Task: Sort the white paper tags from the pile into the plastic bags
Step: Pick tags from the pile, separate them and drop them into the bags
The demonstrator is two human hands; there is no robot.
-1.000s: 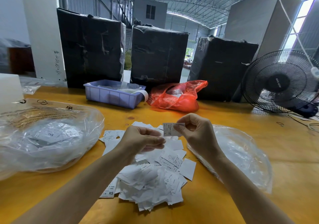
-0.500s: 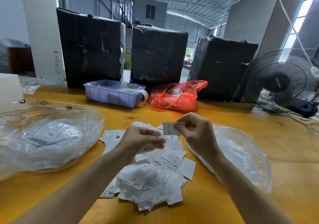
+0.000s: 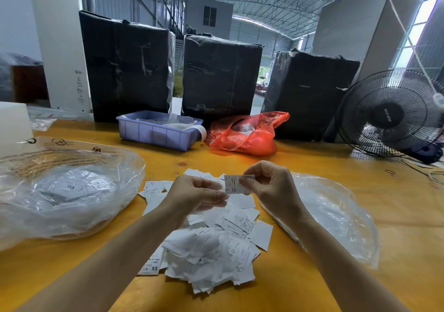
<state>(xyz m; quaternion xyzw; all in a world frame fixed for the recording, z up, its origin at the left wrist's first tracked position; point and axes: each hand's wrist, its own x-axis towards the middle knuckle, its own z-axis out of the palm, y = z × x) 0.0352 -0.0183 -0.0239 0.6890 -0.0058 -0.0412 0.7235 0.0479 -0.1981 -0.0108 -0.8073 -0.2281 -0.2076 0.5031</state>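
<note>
A pile of white paper tags (image 3: 211,246) lies on the yellow table (image 3: 312,287) in front of me. My right hand (image 3: 269,186) pinches one tag marked L (image 3: 231,184) between thumb and forefinger, held up above the pile. My left hand (image 3: 194,196) hovers just left of that tag with loosely bent fingers, and I see nothing in it. A clear plastic bag (image 3: 62,191) with tags marked XXL lies at the left. Another clear plastic bag (image 3: 336,218) lies at the right, beside my right forearm.
A purple plastic bin (image 3: 156,134) and a red plastic bag (image 3: 245,136) sit behind the pile. Three black wrapped boxes (image 3: 221,76) line the table's back. A black fan (image 3: 391,114) stands at the far right, with cables by it.
</note>
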